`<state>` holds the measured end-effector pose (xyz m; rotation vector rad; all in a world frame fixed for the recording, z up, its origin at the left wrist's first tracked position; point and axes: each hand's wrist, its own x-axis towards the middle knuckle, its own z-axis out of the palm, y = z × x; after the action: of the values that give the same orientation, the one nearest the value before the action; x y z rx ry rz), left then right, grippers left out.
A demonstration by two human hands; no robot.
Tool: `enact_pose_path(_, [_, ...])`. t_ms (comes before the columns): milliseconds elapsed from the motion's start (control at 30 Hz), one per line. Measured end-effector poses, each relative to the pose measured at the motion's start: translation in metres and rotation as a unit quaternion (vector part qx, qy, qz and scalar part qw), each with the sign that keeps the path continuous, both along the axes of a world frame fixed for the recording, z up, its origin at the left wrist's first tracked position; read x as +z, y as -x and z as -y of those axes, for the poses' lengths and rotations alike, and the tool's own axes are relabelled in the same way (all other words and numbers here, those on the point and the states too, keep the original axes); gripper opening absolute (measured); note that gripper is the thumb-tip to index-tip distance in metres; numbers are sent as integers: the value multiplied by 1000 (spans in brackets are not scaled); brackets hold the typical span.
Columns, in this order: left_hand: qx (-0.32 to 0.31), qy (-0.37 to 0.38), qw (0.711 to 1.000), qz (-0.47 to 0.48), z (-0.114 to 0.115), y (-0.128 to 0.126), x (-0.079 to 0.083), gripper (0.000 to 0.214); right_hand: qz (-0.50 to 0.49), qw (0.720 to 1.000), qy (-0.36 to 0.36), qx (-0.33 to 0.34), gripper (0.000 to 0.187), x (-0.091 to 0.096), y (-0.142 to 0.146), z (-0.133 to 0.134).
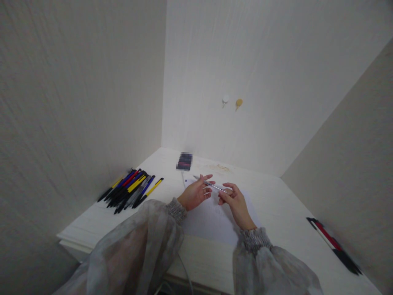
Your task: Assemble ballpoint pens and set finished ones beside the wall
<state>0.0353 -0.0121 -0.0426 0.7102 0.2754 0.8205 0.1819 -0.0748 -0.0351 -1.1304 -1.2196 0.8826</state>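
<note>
A clear ballpoint pen (215, 187) is held slantwise between my two hands, above a sheet of white paper (211, 223). My left hand (196, 194) is turned palm up, its thumb and forefinger at the pen's left part and its other fingers loosely curled. The pen's left tip sticks out past the thumb. At the pen's right end, my right hand (236, 205) pinches it between thumb and fingers. Faint marks show on the paper, too blurred to read.
On the left of the white desk (92, 223) lies a pile of black, yellow, blue and red pens (130, 190). A few more pens (334, 246) lie by the right wall. A pixelated dark phone-like object (184, 161) with a cable lies at the back. Two hooks (238, 103) hang on the back wall.
</note>
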Motion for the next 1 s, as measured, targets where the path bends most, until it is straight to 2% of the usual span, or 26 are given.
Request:
enact_pose_path(100, [-10,-8,1000,-1,1,0,0,40,0,1000,7,9,25,0,0,0])
enact_pose_path(267, [-32,-23,999,-9,4,-1,1,40,-15,999,38,-25,41,-2,-1,2])
enact_pose_path(367, [-23,-17,1000,-5,3,0,1,42,-44,999,11,-20,33,1,0,2])
enact_pose_path(433, [-18,-15,1000,-4,2,0,1,42,-48,999,-4,-8,34,2,0,1])
enact_pose_path(533, [-25,-22,999,-11,3,1,2,42,-42,999,12,-1,28,0,-2,0])
enact_pose_path(700, [-39,-35,998,-30,6,1,3,42,-12,997,52,-54,44,-3,-3,2])
enact_pose_path(900, [-33,-31,999,-25,5,2,3,43,-58,998,10,11,33,0,-2,0])
enact_pose_path(1000, [-42,-39,998,-28,7,2,4,41,-46,999,25,11,27,-3,-3,0])
